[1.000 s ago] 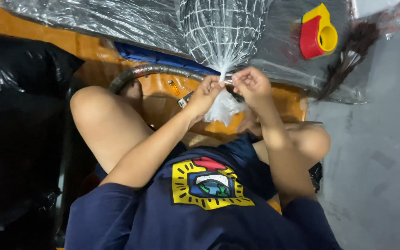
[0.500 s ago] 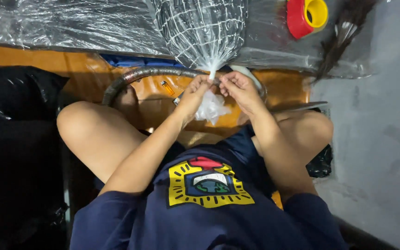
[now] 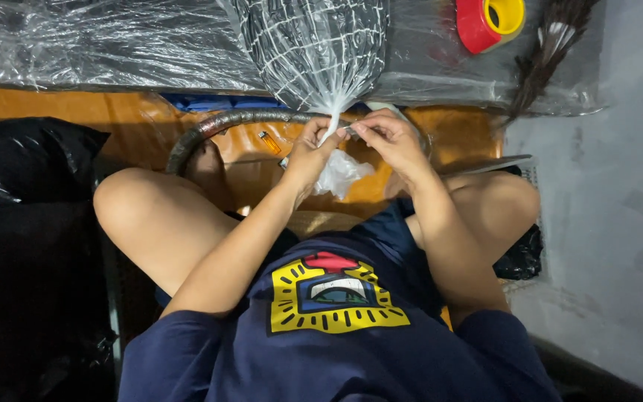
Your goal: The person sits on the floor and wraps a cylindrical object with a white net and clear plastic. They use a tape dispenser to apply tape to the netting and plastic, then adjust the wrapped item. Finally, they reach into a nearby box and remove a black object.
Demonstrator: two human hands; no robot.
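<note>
Just above both hands, the netted clear plastic bag [image 3: 310,48] narrows to a twisted neck [image 3: 330,123] running straight down between them, the left hand [image 3: 308,152] pinching it from one side, the right hand [image 3: 385,138] from the other, equally near.

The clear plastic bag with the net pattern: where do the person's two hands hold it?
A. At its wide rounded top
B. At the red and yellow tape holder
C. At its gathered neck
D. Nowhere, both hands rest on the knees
C: the left hand and right hand meet at the twisted neck of the bag, just below its full part.
</note>
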